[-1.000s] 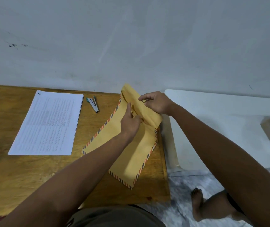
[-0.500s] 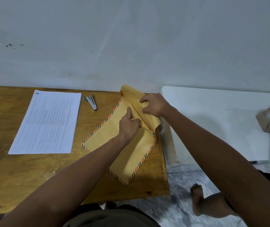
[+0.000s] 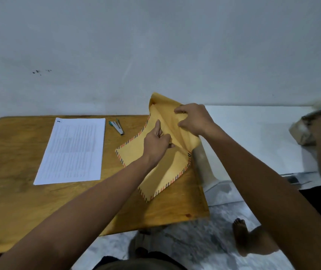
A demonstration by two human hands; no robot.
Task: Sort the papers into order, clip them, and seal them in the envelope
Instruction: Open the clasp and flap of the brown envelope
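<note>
Envelope (image 3: 136, 152) lies on the table (image 3: 19, 191), its flap pinched between left fingers (image 3: 167, 138) and right fingers (image 3: 181, 111).

matt kraft paper envelope (image 3: 136, 152), glossy wood table (image 3: 19, 201), white paper sheets (image 3: 72, 152)

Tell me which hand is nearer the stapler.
Left. The left hand grips the envelope just right of the stapler; the right hand holds the flap farther right, beyond the left hand.
</note>
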